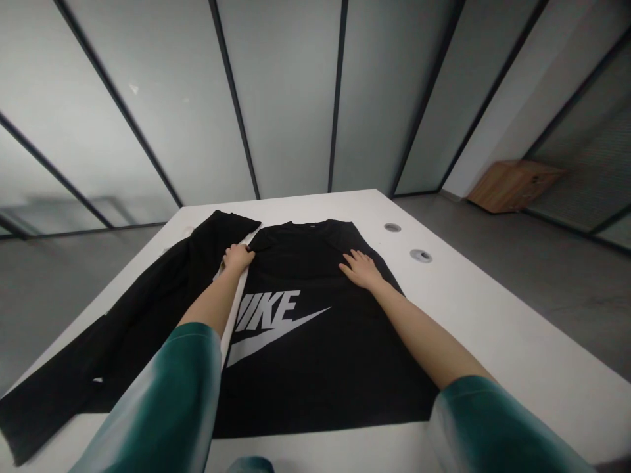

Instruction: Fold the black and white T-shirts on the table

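A black T-shirt (pixel 320 368) with a large pale NIKE print lies spread on the white table, its collar toward the far edge. My left hand (pixel 237 257) is closed at the shirt's left edge, near the shoulder, with a bit of black cloth at its fingers. Flat on the right chest of the shirt rests my right hand (pixel 362 269), fingers spread. Left of the shirt lies a second black garment (pixel 148 299) with a long sleeve, partly covered by my left arm. A narrow pale strip separates the two garments.
The white table (pixel 473 328) has two round grommets (pixel 420 255) on its right side. Behind it stands a frosted glass partition (pixel 290 98) with dark frames. A wooden cabinet (pixel 513 185) sits on the grey floor at the far right.
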The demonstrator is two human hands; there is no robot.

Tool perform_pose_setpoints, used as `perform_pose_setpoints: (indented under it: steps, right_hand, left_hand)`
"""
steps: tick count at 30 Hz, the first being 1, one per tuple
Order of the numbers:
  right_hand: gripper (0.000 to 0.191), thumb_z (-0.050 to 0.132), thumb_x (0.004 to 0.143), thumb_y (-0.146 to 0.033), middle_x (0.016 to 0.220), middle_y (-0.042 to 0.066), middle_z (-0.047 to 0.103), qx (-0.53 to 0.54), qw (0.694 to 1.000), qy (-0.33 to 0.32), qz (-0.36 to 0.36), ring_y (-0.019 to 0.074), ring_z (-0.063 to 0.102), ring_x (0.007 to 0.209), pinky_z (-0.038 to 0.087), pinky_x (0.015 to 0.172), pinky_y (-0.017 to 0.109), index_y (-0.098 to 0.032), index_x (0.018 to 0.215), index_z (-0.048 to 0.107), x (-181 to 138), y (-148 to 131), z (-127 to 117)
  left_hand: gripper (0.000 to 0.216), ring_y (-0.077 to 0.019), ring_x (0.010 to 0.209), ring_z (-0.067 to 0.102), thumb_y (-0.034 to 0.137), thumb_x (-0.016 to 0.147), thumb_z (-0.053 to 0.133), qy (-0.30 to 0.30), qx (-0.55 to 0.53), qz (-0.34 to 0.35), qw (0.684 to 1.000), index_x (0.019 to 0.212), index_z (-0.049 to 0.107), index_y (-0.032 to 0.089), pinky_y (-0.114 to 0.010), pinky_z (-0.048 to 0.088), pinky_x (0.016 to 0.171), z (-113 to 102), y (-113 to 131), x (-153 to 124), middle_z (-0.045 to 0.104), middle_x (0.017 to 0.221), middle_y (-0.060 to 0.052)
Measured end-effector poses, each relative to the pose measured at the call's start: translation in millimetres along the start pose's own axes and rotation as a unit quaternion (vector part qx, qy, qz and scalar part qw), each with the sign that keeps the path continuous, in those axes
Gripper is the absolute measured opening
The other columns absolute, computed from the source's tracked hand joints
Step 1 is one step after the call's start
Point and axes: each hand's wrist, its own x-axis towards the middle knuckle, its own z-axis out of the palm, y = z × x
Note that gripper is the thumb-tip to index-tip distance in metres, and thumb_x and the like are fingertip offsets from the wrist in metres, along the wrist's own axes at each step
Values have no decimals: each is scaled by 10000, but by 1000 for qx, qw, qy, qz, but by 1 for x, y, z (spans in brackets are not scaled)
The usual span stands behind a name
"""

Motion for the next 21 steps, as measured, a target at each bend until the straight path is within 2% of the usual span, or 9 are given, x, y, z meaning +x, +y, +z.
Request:
perform_pose_setpoints:
  steps: [4, 7, 10, 12, 15, 17, 21]
  right_hand:
    - [657, 273, 984, -580, 1582, 139, 340, -2, 1000, 1, 0, 306, 284, 1463, 223, 1171, 483, -191, 1490, 432, 1, 0, 1]
    - [652, 280, 984, -570, 1583, 136, 338, 2, 1000, -3, 1, 306, 283, 1464, 221, 1172, 481, -193, 1497, 421, 1, 0, 1]
    - [652, 286, 981, -569, 1587, 137, 330, 9, 1000, -2, -1, 312, 271, 1468, 217, 1174, 490, -196, 1499, 418, 1, 1, 2]
    - [653, 283, 978, -577, 1588, 133, 330, 10, 1000, 1, -3, 315, 270, 1468, 217, 1172, 500, -202, 1495, 422, 2, 2, 3]
    - [655, 286, 975, -585, 1586, 129, 334, 10, 1000, 1, -2, 314, 276, 1465, 224, 1169, 501, -208, 1493, 423, 1, 2, 3]
    - [654, 297, 976, -578, 1587, 135, 331, 11, 1000, -1, -1, 316, 273, 1466, 230, 1168, 501, -201, 1496, 420, 0, 2, 1]
    - [645, 315, 976, -558, 1590, 140, 322, 11, 1000, -2, -3, 322, 266, 1469, 239, 1166, 504, -191, 1496, 419, -2, 0, -2]
  left_hand:
    - [401, -403, 1224, 503, 322, 854, 485, 52, -10, 4, 999, 1149, 708, 165, -525, 440, 971, 0, 1, 7, 566, 1302, -223]
    - [389, -390, 1151, 566, 315, 885, 441, 82, -106, -30, 990, 1100, 705, 127, -493, 463, 931, -1, -4, 19, 628, 1208, -235]
    - [374, -333, 1043, 631, 311, 910, 404, 100, -203, -57, 972, 1053, 689, 115, -411, 488, 876, -8, -12, 36, 687, 1067, -196]
    - [375, -285, 980, 647, 322, 927, 377, 111, -219, -54, 968, 1039, 673, 122, -357, 495, 834, -15, -17, 46, 697, 1005, -155]
    - [368, -232, 860, 643, 361, 933, 371, 124, -205, -16, 971, 951, 666, 141, -300, 486, 746, -29, -17, 53, 692, 878, -104]
    - [362, -227, 819, 635, 379, 929, 388, 127, -166, 37, 977, 862, 664, 154, -292, 472, 723, -39, -11, 53, 685, 816, -94]
    - [342, -281, 928, 647, 387, 920, 437, 116, -72, 143, 980, 864, 694, 170, -336, 467, 806, -50, 19, 44, 717, 920, -123]
